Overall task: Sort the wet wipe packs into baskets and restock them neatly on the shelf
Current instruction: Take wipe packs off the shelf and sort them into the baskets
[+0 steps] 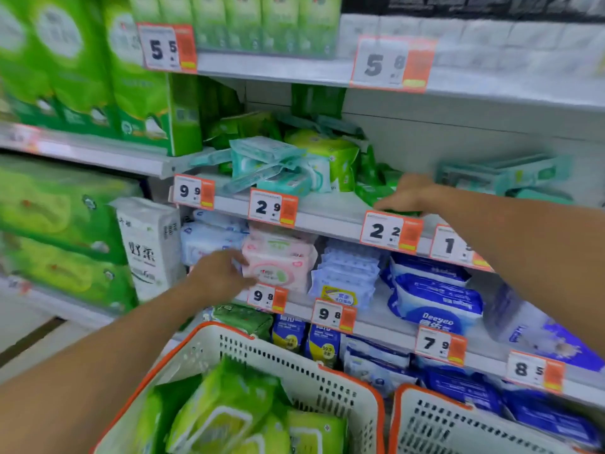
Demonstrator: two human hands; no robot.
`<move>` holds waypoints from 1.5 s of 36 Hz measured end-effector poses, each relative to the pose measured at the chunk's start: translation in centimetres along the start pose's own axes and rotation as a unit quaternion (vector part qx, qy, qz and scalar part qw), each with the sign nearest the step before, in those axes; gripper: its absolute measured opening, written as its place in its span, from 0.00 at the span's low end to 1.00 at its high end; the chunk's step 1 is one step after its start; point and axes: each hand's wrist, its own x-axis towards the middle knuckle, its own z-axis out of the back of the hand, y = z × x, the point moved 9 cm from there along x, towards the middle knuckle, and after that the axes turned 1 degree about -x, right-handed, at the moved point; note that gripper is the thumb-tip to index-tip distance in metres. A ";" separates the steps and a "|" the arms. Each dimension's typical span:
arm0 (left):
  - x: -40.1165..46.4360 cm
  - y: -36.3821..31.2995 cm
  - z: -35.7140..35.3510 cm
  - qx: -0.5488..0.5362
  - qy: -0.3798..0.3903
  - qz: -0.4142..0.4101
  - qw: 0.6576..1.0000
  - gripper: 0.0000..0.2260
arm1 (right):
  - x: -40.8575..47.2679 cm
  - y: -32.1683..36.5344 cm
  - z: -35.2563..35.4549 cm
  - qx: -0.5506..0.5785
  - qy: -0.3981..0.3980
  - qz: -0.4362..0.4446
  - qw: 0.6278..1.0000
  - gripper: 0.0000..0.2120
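Nearest, at 6 o'clock: white basket point(327, 381) with orange rim, holding green wet wipe packs point(226, 411). Beside it at 5 o'clock: second white basket point(458, 427), contents out of view.

Mid-range, at 9 o'clock of centre: left hand point(219, 276), fingers reaching against the left end of a pink wipe pack point(278, 267) on the lower shelf; whether it grips or only touches cannot be told. Blue wipe packs point(435, 299) lie to the pink pack's 3 o'clock.

Farther, at 2 o'clock: right hand point(409, 194), fingers curled down over a dark green wipe pack point(376, 191) at the front edge of the middle shelf point(327, 214). At its 9 o'clock, a loose heap of teal and green packs point(288, 165).

Farthest, at 10 o'clock: large green tissue bundles point(82, 77).
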 end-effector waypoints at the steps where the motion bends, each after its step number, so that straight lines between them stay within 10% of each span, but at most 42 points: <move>1: 0.8 -2.4 1.2 -0.096 -0.036 -0.007 0.995 0.20 | -0.5 0.1 0.3 0.039 0.002 -0.007 0.999 0.23; 6: 1.2 -16.7 5.2 -0.120 -0.081 -0.154 0.977 0.32 | -3.0 0.1 1.7 0.503 0.167 -0.033 0.847 0.10; 10: -0.9 -24.3 6.0 0.065 -0.104 -0.322 0.939 0.49 | -7.2 2.0 3.3 0.530 0.316 0.047 0.786 0.22; 14: 0.5 -24.7 3.2 0.081 0.016 -0.286 0.955 0.22 | -9.4 4.0 3.2 0.544 0.377 0.101 0.742 0.24; 18: 4.5 -21.6 3.6 -0.008 -0.094 -0.240 0.966 0.12 | -2.5 -1.2 3.2 0.553 0.170 -0.006 0.816 0.34; 20: 6.8 -19.8 3.6 -0.025 -0.150 -0.203 0.967 0.12 | 0.8 -3.9 3.2 0.417 0.049 -0.036 0.907 0.27; 23: 9.4 -19.1 3.2 -0.006 -0.187 -0.197 0.962 0.15 | 3.5 -4.2 1.1 0.165 0.061 -0.030 0.984 0.47; 30: 14.3 -19.2 -0.4 0.181 -0.076 -0.134 0.971 0.28 | 10.0 0.6 -2.0 0.080 0.067 0.016 0.994 0.68; 34: 16.3 -19.1 -0.7 0.229 -0.041 -0.110 0.966 0.31 | 14.8 1.5 -3.7 0.055 0.063 0.037 0.996 0.49; 42: 17.7 -20.0 -1.7 0.289 -0.010 -0.088 0.953 0.25 | 19.1 -0.2 -3.7 0.086 0.007 -0.011 0.996 0.53; 46: 17.6 -19.6 -1.7 0.258 -0.002 -0.085 0.962 0.25 | 17.0 -1.6 -2.9 0.212 0.026 -0.011 0.977 0.32; 54: 14.6 -19.5 -0.4 0.153 -0.034 -0.102 0.982 0.32 | 10.9 -6.5 -1.3 0.194 0.076 -0.068 0.976 0.31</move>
